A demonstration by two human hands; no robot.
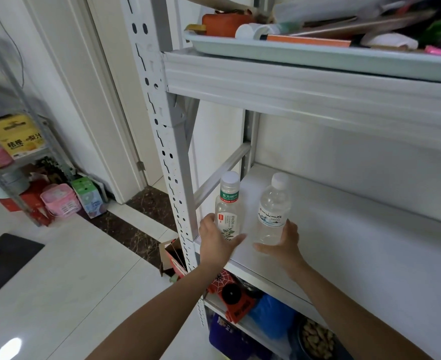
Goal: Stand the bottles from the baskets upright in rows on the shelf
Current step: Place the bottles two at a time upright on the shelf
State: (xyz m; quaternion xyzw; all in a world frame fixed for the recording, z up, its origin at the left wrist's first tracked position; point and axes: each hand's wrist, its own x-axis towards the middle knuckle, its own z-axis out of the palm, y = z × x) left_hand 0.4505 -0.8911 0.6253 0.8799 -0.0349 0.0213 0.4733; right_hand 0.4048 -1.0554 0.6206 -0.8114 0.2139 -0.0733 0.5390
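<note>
Two clear bottles with white caps stand upright on the white shelf (pixel 357 229), near its front left corner. The left bottle (pixel 228 203) carries a green and white label with a plant picture. My left hand (pixel 215 242) wraps its lower part, thumb on the left and fingers across the front. The right bottle (pixel 272 206) has a white label with blue print. My right hand (pixel 283 242) holds it low down, with fingers under and around its base. No basket is in view.
A perforated white upright post (pixel 172 157) rises just left of the bottles. The shelf above holds a tray (pixel 318 53) of mixed items. The shelf below holds red and blue items. A small open box (pixel 171 255) sits on the floor by the post.
</note>
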